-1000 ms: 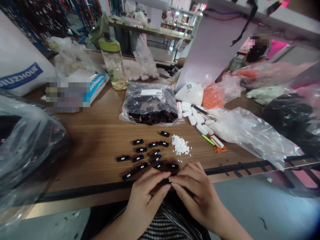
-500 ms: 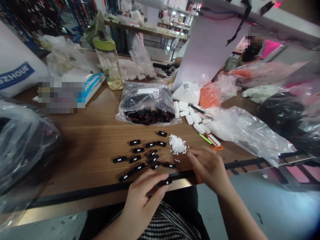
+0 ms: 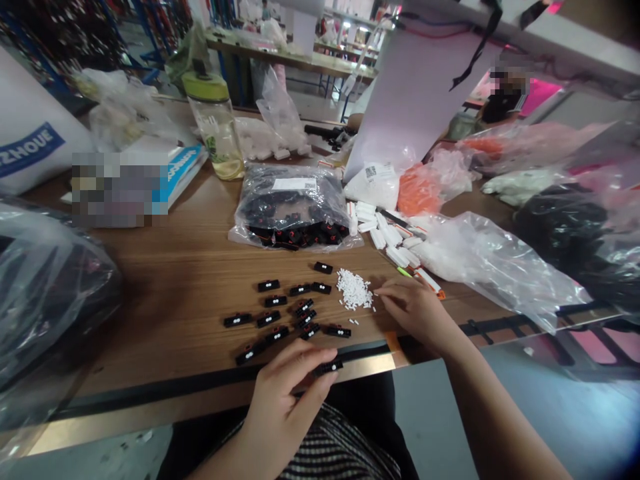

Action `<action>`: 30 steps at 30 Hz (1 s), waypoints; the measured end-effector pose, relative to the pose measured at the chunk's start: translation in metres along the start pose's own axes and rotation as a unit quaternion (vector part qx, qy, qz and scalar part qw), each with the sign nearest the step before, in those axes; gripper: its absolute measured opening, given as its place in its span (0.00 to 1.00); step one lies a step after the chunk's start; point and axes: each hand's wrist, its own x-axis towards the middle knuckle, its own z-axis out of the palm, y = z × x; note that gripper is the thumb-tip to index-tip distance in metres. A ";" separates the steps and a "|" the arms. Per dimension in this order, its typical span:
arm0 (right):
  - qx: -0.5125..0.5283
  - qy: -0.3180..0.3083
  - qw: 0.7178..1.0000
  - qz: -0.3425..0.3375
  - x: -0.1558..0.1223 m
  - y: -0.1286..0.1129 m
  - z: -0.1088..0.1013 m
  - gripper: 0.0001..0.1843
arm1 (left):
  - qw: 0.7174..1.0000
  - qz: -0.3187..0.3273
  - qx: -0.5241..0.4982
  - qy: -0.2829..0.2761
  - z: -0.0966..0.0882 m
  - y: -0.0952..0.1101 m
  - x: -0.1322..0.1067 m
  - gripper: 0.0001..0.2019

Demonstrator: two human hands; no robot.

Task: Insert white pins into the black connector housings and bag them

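Note:
My left hand (image 3: 286, 407) rests at the table's front edge, pinching a small black plastic part (image 3: 329, 367) with red and white marks. My right hand (image 3: 415, 312) reaches over the tabletop, its fingertips just right of a heap of tiny white pegs (image 3: 354, 290) and apparently holding nothing. Several similar black parts (image 3: 269, 319) lie in loose rows on the wooden table (image 3: 170, 300), left of the heap. More black parts fill a clear plastic bag (image 3: 293, 213) behind them.
White rectangular pieces (image 3: 385, 233) and a crumpled plastic bag (image 3: 480, 257) lie to the right. A water bottle (image 3: 215, 127) and a blurred box (image 3: 135, 187) stand at the back. A bulging plastic bag (image 3: 45, 287) sits at the left, and a person (image 3: 505, 93) is farther back.
My right hand has moved away from my left, out to the right, and then on to the white heap. My left hand still holds the black part, and the view has shifted slightly.

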 end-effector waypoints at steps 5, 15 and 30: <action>-0.012 0.012 0.996 0.087 -0.003 -0.005 0.002 0.12 | 1.000 -0.002 0.000 0.004 0.001 -0.001 -0.001 0.12; -0.055 0.069 0.988 0.123 -0.001 -0.019 0.017 0.13 | 1.000 -0.002 0.002 0.005 0.001 -0.002 -0.002 0.12; -0.023 0.132 0.984 0.122 -0.006 -0.012 0.021 0.10 | 1.000 0.013 -0.016 0.011 0.001 0.001 0.000 0.13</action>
